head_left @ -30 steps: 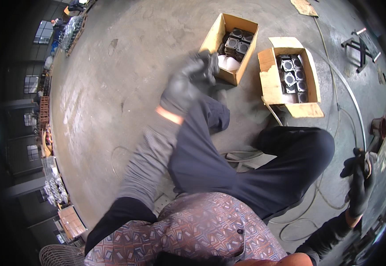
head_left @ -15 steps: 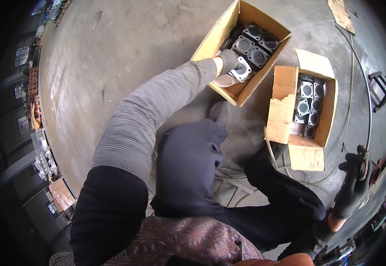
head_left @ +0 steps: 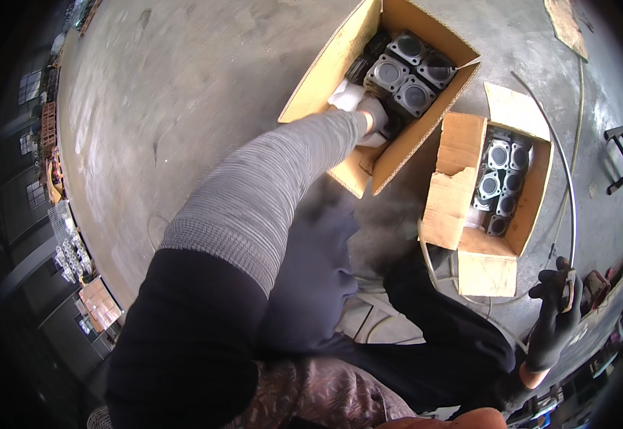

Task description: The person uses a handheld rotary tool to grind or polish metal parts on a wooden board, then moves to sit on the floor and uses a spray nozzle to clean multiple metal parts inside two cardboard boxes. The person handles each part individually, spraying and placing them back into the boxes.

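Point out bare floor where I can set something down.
The broad floor patch left of the larger box, bordered by the gray sleeve, is bare. A narrower strip runs between it and the smaller box. Crowded: inside the larger box, metal parts beside the left hand; at right, hose and right hand.

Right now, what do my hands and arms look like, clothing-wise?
Your left hand has a grey glove, then a ribbed grey sleeve with a black sleeve above. Your right hand has a dark grey glove, blacker at the fingers, and a dark sleeve.
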### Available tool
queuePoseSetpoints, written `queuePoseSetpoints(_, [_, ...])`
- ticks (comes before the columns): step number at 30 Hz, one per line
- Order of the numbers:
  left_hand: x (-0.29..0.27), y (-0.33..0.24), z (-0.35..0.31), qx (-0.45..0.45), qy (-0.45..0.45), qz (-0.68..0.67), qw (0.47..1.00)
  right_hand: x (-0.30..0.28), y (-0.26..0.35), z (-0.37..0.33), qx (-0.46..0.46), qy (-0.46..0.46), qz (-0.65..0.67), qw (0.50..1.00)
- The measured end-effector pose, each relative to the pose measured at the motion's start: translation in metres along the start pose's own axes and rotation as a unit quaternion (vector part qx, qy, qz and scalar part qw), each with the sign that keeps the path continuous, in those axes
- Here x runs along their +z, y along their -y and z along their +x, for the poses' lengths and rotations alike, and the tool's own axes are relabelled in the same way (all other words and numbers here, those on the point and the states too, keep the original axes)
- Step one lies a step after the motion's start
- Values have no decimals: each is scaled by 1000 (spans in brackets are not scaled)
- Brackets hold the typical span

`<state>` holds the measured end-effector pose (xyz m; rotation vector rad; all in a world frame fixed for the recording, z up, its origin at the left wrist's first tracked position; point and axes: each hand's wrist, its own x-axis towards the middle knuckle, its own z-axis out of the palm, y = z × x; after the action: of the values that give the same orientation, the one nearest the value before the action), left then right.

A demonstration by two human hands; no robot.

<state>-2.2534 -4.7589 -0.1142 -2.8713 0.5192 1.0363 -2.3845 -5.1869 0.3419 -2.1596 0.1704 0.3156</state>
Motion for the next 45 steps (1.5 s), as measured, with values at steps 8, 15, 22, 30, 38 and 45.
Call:
queuePoseSetpoints(8, [-75,-40,-76,-153,0,-8,988,-1,-3,-10,-1,-11,20,1000])
queuePoseSetpoints(15, [-44,-9,-53,-187,-20,-210,959,-9,-8,-27,-2,-15,7,1000])
queuePoseSetpoints(22, [2,-12,-47,-262,-119,-331,899,-17,-19,-45,43,-8,1,999])
queuePoseSetpoints(30, [-20,-16,-56,-218,-85,-260,937,-9,-14,-41,15,-10,31,999])
queuePoseSetpoints(38, [-71,-21,-93,-134,18,-99,986,-8,-17,-50,30,-7,37,999])
queuePoseSetpoints(45, [-59,-18,-89,-101,39,-145,984,-11,-20,-44,43,-8,11,999])
